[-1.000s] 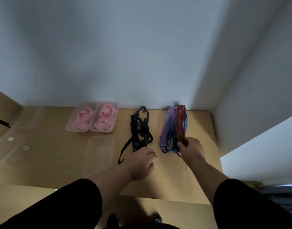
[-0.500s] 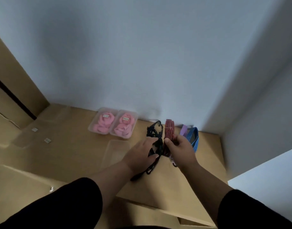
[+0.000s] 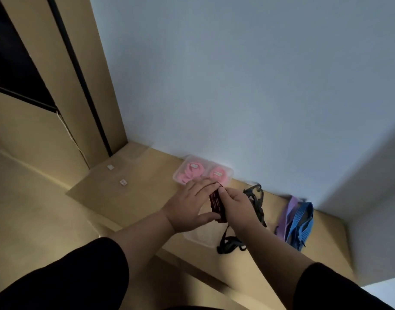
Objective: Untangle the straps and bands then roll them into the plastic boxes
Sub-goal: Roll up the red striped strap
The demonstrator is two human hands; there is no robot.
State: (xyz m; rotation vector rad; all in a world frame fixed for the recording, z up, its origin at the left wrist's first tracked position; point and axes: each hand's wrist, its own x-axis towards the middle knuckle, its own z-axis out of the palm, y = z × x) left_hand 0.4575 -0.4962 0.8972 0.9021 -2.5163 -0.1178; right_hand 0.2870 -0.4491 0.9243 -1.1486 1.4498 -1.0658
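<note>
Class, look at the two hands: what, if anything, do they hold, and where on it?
Both hold the red band: the right hand pinches its top end, the left hand grips its side and lower end.

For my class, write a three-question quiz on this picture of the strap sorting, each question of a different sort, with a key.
1. True or false: the red band is lying untouched on the table.
2. Multiple choice: what fills the two boxes by the wall? A) pink rolled bands B) blue straps C) nothing
3. Fill in: the black strap lies between the hands and the purple band and ____ band.

Key
1. False: the left hand and the right hand both hold it, above an empty clear box.
2. A
3. blue
</note>
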